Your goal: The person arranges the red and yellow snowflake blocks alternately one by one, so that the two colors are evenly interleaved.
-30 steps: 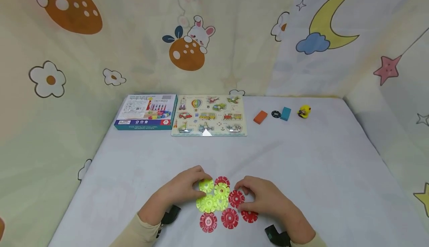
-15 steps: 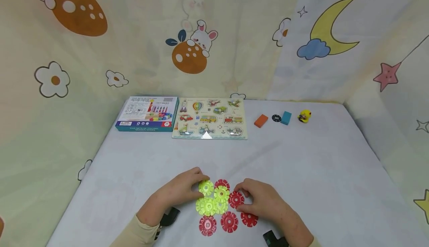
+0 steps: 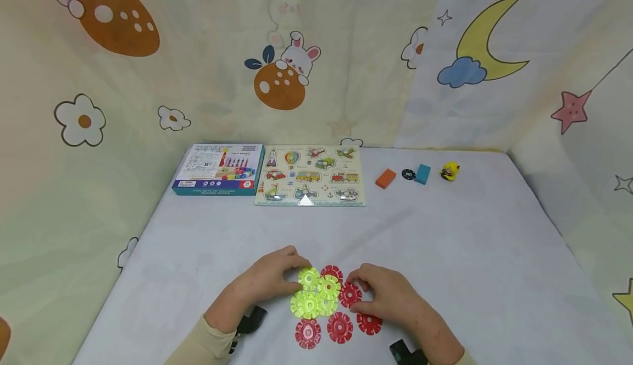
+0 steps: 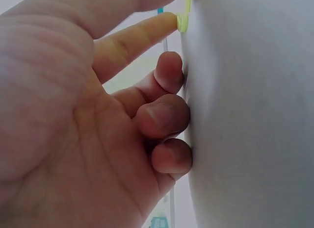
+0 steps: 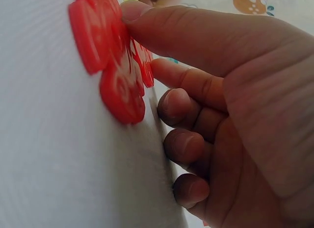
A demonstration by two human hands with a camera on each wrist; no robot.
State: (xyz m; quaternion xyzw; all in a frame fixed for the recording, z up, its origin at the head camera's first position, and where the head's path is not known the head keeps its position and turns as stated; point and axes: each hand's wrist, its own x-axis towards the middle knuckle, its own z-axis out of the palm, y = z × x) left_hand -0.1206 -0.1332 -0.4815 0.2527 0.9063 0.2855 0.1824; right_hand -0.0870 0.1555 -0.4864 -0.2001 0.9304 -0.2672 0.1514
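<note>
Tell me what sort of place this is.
Likely a children's play area, perhaps a staged one: a cartoon-print backdrop stands behind a table holding a picture board, yellow discs and red discs.

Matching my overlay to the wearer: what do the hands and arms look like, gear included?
The left hand and right hand are bare, without gloves. The left sleeve is plain beige; the right sleeve barely shows, also beige. An angular black left wrist unit matches a black right wrist unit.
</note>
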